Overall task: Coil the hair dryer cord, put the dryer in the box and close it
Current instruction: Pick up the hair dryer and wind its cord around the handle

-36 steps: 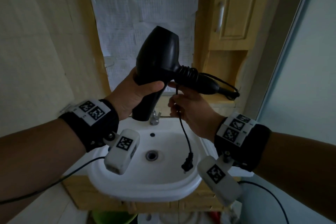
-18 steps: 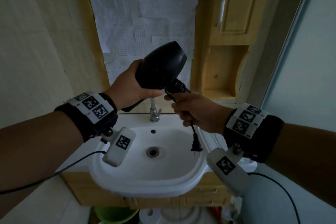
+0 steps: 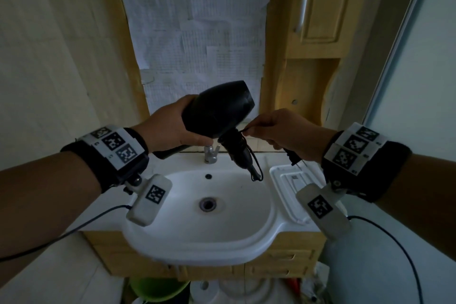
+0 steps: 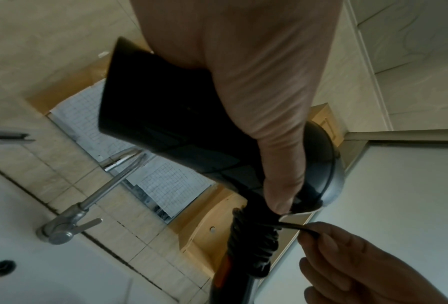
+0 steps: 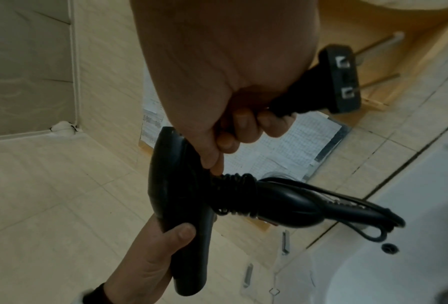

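My left hand (image 3: 170,128) grasps the dryer (image 3: 217,108) barrel above the sink (image 3: 197,237). Cord (image 5: 233,193) turns already wrap its handle. My right hand (image 3: 288,136) pinches the last cord stretch, plug (image 5: 342,80) enclosed. Tucking, boxing and closing remain; no box visible.

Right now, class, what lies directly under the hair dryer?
Under the dryer are the tap and the white sink. The dryer hides part of the wall ledge behind the tap.
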A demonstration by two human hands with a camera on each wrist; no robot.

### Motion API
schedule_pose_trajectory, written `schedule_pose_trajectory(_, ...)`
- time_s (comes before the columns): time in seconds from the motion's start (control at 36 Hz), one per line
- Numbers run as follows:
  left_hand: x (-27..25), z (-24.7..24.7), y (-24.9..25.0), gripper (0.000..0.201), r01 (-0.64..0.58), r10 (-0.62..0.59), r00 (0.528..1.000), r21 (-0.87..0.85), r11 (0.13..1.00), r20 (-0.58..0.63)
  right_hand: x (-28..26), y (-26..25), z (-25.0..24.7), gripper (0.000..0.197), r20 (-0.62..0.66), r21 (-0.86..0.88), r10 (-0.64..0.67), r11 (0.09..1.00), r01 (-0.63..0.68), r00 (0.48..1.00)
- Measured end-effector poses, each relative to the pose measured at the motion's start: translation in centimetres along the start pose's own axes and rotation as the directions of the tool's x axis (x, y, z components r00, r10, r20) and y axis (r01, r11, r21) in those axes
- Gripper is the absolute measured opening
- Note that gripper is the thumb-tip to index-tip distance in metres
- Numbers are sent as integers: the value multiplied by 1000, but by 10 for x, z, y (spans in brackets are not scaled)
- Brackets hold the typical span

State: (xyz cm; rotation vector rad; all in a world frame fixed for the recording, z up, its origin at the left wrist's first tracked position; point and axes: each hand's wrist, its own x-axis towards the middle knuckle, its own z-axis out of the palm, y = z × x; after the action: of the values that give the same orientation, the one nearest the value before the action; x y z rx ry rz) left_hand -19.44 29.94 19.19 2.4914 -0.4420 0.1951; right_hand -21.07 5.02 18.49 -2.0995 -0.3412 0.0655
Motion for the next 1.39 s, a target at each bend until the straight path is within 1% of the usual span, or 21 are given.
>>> schedule_pose_trajectory(0.17,0,-4,-2,93,29,-28,999,-44,999,16,5,4,-6,12,-12,-48,-2,999,1,1000)
schedule_pose_trajectory(0.19,0,-5,-2,96,41,-39,999,-73,997,21,5,4,-8,10,-13,-49,-5,999,4,1000)
schedule_pose_trajectory(0.28,-2,-8,-4,113,49,-43,998,-192,980,37,6,6,-10,6,-4,-15,-17,1000,17,1000)
schedule_pose_trajectory(0.31,-2,-8,-6,115,45,-36,998,-224,974,46,6,7,-10,6,3,-3,-23,1000,23,1000)
schedule_pose_trajectory(0.36,-3,-8,-7,111,34,-12,996,-264,964,83,6,7,-10,9,20,9,-39,999,39,999)
schedule_pose_trajectory(0.42,-4,-7,-5,100,20,17,992,-285,958,127,6,7,-10,13,31,22,-63,998,62,998)
schedule_pose_trajectory(0.47,-6,-7,-3,95,11,40,987,-315,949,156,6,7,-11,15,25,18,-82,996,82,996)
schedule_pose_trajectory(0.61,-8,-6,1,87,10,69,981,-404,915,180,2,10,-12,11,8,50,-89,995,88,996)
schedule_pose_trajectory(0.72,-8,-6,3,88,23,65,982,-460,887,176,0,12,-11,10,-13,98,-98,990,99,995)
schedule_pose_trajectory(0.83,-8,-4,5,89,36,64,982,-511,859,177,-1,9,-11,9,-16,99,-94,991,95,995)
schedule_pose_trajectory(0.94,-8,-3,7,89,41,62,983,-538,842,172,-3,7,-8,12,-18,102,-68,992,69,998)
schedule_pose_trajectory(1.0,-8,-2,8,92,35,67,983,-542,840,168,-4,6,-7,16,-19,133,-52,990,54,998)
schedule_pose_trajectory(1.06,-8,-1,11,93,31,74,983,-543,839,169,-5,5,-6,22,7,184,-27,983,25,1000)
schedule_pose_trajectory(1.14,-10,0,14,88,21,85,981,-535,844,173,-5,6,-6,25,66,220,7,975,-21,998)
schedule_pose_trajectory(1.22,-10,1,16,91,14,87,982,-522,853,169,-7,8,-5,24,113,253,37,965,-64,993)
schedule_pose_trajectory(1.31,-10,1,16,87,15,86,981,-509,861,175,-9,8,-6,21,134,334,57,937,-99,989)
schedule_pose_trajectory(1.33,-11,1,16,86,17,84,981,-503,864,177,-11,7,-7,25,172,366,56,923,-116,984)
schedule_pose_trajectory(1.39,-11,0,16,85,19,79,981,-491,871,178,-13,6,-9,37,260,355,30,927,-124,965)
